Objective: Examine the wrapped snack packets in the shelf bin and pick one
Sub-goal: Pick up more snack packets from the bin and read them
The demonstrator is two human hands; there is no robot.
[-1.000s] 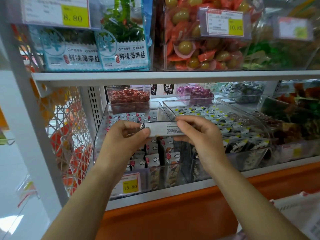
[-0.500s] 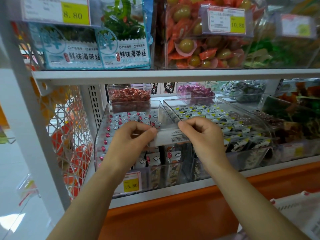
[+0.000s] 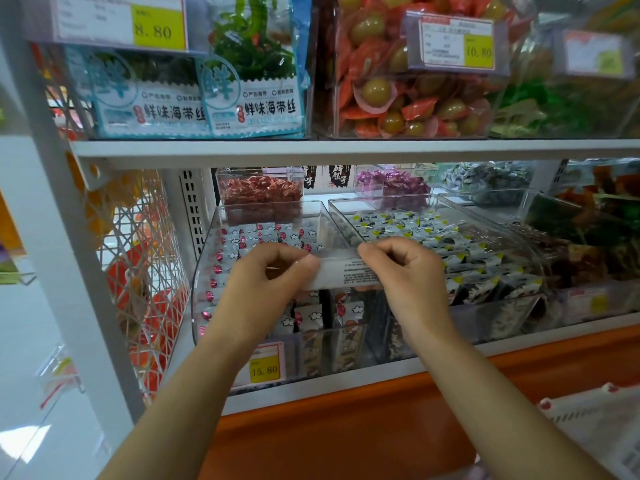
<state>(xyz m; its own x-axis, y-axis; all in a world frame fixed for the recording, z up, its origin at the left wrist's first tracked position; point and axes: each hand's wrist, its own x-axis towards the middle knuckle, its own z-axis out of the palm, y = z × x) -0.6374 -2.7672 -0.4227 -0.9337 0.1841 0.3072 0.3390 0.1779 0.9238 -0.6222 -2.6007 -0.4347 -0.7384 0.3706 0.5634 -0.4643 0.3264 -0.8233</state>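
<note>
Setting: shop shelving in white. The upper shelf [image 3: 346, 148] carries clear containers, and the lower shelf edge [image 3: 485, 351] runs above an orange base panel [image 3: 381, 431].
Bin: the clear shelf bin [image 3: 204, 271] sits at the left end of the lower shelf. Its front wall is curved, and the yellow price tag [image 3: 265, 368] on the front reads 15.80.
Contents: small white snack packets [image 3: 273, 233] with cloud and red-dot print lie in rows at the back and stand on end at the front.
Sample: the held packet [image 3: 346, 271] is long and white and lies level, side to side, above the front half of the shelf bin. Small black print faces the camera (too fine to read).
Left: the left hand [image 3: 263, 282] pinches the left end of the held packet between thumb and curled fingers.
Right: the right hand [image 3: 408, 271] pinches the right end the same way, knuckles up.
Neighbour: the second bin [image 3: 519, 237] stands just to the right and holds yellow-cornered packets [image 3: 415, 232].
Behind: a box of red sweets [image 3: 261, 192] and, to its right, purple sweets [image 3: 394, 181].
Above: pale blue seaweed bags [image 3: 252, 102] under an 8.80 tag [image 3: 157, 26]. Beside them are green rounds in orange wrappers [image 3: 377, 91] with a 10.80 tag [image 3: 478, 51].
Left flank: a white wire basket [image 3: 138, 271] holds orange-red goods (blurred).
</note>
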